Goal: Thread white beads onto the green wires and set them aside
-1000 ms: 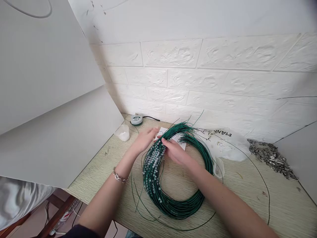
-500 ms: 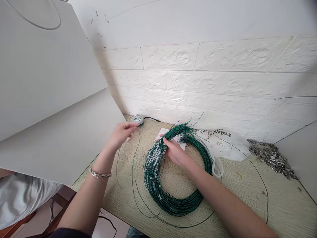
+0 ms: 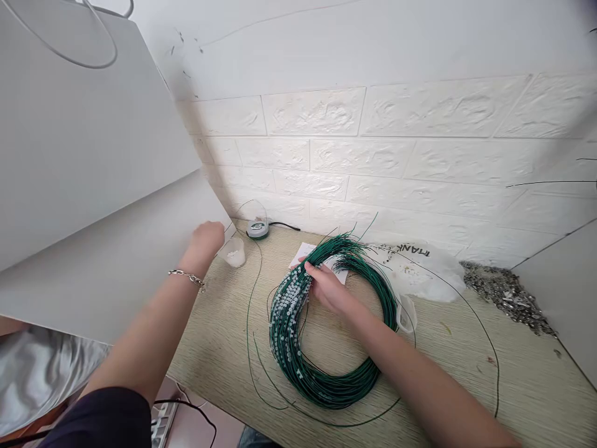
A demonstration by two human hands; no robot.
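A thick coil of green wires (image 3: pixel 345 389) lies on the table, with small white beads or tags along its left side. My right hand (image 3: pixel 326 285) is closed around the bundle at the coil's upper left, below the loose wire ends. To the left, my left hand (image 3: pixel 209 241) is raised near the white panel, its fingers curled and slightly blurred. A thin wire passes close to it, but whether the fingers hold it is hidden. Just right of that hand stands a small translucent cup (image 3: pixel 233 254) with white bits inside. A grey-green tape measure (image 3: pixel 258 229) sits behind the cup.
A white panel (image 3: pixel 102 143) rises at the left, and a white brick-patterned wall (image 3: pixel 326 155) closes the back. Behind the coil lie a white card (image 3: pixel 301 254) and a plastic bag (image 3: pixel 433 274). A pile of small metal parts (image 3: pixel 508 295) is at the right.
My left hand has moved left, away from the tape measure, and its fingers have curled. The cup is now uncovered. My right hand keeps its grip on the coil.
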